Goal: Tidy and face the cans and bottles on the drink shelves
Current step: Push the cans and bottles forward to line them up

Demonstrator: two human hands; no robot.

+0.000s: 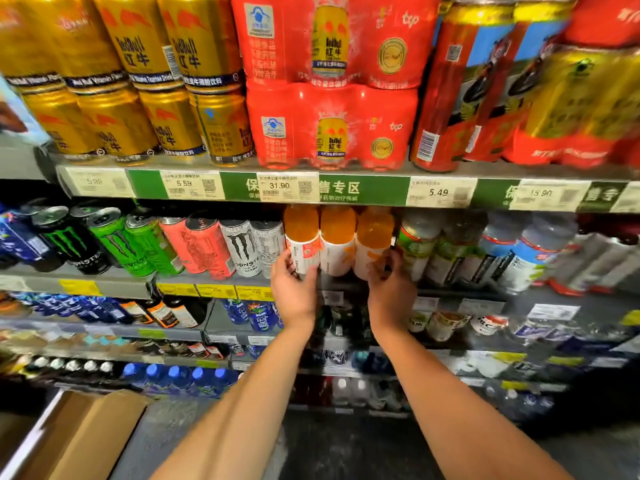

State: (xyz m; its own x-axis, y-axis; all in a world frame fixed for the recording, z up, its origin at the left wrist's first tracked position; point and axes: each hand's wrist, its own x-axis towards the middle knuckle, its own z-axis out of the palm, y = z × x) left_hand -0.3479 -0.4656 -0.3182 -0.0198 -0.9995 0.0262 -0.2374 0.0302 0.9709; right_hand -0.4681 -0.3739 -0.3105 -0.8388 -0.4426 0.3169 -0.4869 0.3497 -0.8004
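Overhead, green-edged shelf [363,190], stocked drink shelving, grey floor [346,452], cardboard box [79,434]

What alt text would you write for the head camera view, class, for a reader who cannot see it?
Two bare hands reach the orange drink bottles on a shop shelf: the left hand touches the leftmost, the right hand the rightmost. Monster cans stand beside them, gold Red Bull cans above.

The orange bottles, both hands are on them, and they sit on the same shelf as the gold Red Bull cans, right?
Not quite. The hands, left and right, are on the orange bottles, but the head view shows those bottles on the shelf below the gold Red Bull cans, next to the Monster cans.
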